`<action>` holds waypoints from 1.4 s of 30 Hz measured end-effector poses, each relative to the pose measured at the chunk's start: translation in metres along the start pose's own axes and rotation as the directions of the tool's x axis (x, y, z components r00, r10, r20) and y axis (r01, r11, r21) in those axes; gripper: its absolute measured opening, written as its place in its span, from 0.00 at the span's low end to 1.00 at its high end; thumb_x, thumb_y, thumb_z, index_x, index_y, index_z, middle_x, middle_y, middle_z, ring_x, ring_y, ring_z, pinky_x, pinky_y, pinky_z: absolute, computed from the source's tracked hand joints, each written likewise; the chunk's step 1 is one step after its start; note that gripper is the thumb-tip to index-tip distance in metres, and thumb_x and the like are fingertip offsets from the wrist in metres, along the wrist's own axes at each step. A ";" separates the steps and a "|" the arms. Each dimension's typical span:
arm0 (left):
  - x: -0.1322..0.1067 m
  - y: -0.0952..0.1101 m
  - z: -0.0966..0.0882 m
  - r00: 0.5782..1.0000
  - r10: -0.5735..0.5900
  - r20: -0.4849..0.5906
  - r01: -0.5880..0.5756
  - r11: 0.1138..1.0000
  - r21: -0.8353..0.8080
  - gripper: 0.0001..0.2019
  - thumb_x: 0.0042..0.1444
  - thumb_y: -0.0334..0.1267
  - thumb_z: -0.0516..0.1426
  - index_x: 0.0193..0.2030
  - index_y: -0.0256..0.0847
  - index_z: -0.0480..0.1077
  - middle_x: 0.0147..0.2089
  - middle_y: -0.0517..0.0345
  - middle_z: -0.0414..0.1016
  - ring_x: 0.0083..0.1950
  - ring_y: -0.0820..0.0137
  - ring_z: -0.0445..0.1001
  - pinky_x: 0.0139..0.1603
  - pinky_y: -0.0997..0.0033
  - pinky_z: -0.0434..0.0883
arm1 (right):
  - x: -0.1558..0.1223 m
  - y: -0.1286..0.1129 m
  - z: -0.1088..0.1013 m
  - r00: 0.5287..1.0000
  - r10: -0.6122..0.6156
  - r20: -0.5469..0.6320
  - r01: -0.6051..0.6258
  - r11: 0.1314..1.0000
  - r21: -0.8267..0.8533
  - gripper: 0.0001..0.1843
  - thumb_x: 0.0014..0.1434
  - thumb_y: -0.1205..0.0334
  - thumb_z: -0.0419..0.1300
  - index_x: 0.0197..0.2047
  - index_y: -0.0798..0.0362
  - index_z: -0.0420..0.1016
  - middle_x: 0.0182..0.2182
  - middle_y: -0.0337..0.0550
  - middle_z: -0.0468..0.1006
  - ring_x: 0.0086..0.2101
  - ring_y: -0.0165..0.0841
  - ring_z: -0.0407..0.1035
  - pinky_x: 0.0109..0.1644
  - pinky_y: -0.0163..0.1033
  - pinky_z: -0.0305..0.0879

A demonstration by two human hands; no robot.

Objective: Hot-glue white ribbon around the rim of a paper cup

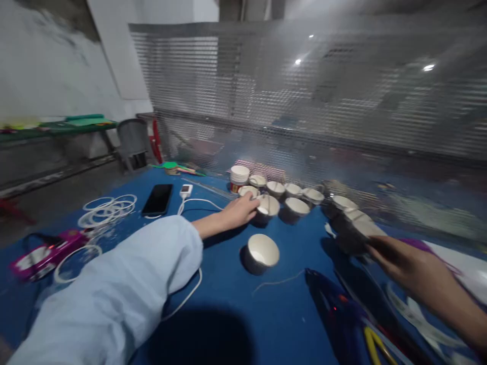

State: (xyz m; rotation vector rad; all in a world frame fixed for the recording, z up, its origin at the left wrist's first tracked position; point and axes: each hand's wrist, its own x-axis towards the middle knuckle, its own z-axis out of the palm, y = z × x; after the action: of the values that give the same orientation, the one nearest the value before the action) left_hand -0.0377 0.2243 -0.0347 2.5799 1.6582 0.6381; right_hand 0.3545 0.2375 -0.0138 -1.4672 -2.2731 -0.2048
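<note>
Left hand [240, 209] and right hand [411, 271] each reach a cup at the blue table

The left hand has its fingers partly bent and close together, fingertips at the left side of a pale-lined cup [268, 206] in the middle cluster. Whether it pinches that rim or only touches it, I cannot tell. This cup stands upright, with the cluster's other cups [294, 208] behind it and to its right.

The right hand is half curled, its fingertips against the near right side of a dark-walled cup [352, 237]. Blur hides how firmly the fingers close there, so I cannot tell if they grasp the wall or simply rest on it. Another cup [342, 204] stands just behind that one.

A lone cup [263, 252] sits upright on the blue table [289, 319], between the hands and nearer the wearer, touched by neither. A loose thread [279, 282] lies just in front of it. A stack of white cups [239, 175] rises beyond the left hand.

To the right lies a dark blue tool [335, 314] with a small red light. Over on the left are a black phone [157, 199] and coiled white cable [108, 219].
</note>
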 end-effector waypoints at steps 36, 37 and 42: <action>0.038 -0.022 0.040 0.987 0.073 -0.144 -0.085 0.993 -0.080 0.19 0.56 0.32 0.52 0.54 0.37 0.67 0.60 0.42 0.60 0.49 0.61 0.72 0.54 0.58 0.70 | 0.052 0.010 0.031 0.945 0.214 0.247 -0.171 0.968 -0.184 0.18 0.63 0.57 0.57 0.54 0.54 0.68 0.51 0.47 0.71 0.45 0.37 0.70 0.47 0.48 0.70; 0.037 -0.022 0.038 0.986 0.073 -0.150 -0.085 0.994 -0.074 0.19 0.56 0.33 0.52 0.55 0.37 0.67 0.61 0.42 0.59 0.51 0.60 0.72 0.55 0.57 0.70 | 0.053 0.011 0.033 0.944 0.215 0.249 -0.172 0.967 -0.186 0.18 0.63 0.57 0.57 0.54 0.54 0.68 0.51 0.47 0.71 0.45 0.37 0.70 0.47 0.48 0.70; 0.029 -0.024 0.027 0.980 0.079 -0.184 -0.084 0.996 -0.020 0.19 0.56 0.36 0.52 0.55 0.39 0.66 0.63 0.44 0.56 0.56 0.57 0.69 0.58 0.54 0.67 | 0.055 0.027 0.028 0.943 0.265 0.200 -0.228 0.954 -0.193 0.18 0.63 0.57 0.57 0.54 0.54 0.68 0.51 0.48 0.71 0.46 0.37 0.70 0.48 0.49 0.70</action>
State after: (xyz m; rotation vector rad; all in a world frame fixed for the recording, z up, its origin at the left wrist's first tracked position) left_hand -0.0390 0.2653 -0.0551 2.6531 1.5818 0.9223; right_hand 0.3518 0.3042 -0.0180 -1.9355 -2.2573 -0.1640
